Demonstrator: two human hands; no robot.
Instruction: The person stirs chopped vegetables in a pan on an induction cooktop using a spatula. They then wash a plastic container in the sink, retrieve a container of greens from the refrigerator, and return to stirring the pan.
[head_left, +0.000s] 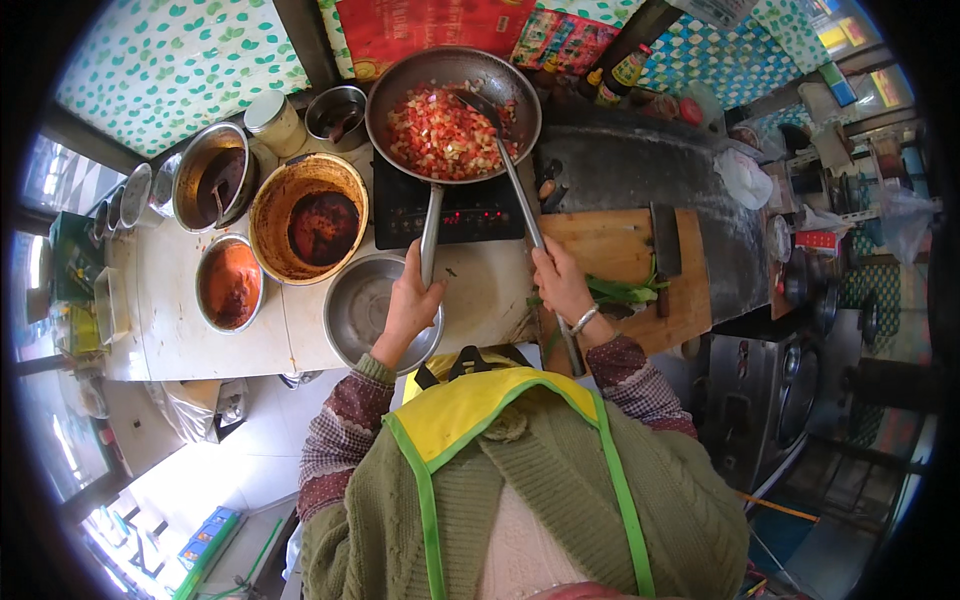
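A wok (379, 105) full of chopped red and pale pieces (442, 131) rests on a black induction cooker (405, 214) whose red display is lit. My left hand (411, 300) grips the wok's metal handle (433, 217). In my right hand (559, 277) is the long metal handle of a ladle (517, 176); its dark bowl lies among the chopped pieces at the wok's right side. Below my left hand, partly covered by it, stands a steel bowl (364, 300) with nothing seen in it.
Left are an enamel basin (262, 202) of dark red sauce, a pot (184, 184) with a spoon, and a bowl of orange-red paste (229, 277). A cleaver (665, 240) and green leafy vegetables (622, 291) lie on a wooden cutting board (690, 300) at right. Bottles (622, 75) stand behind.
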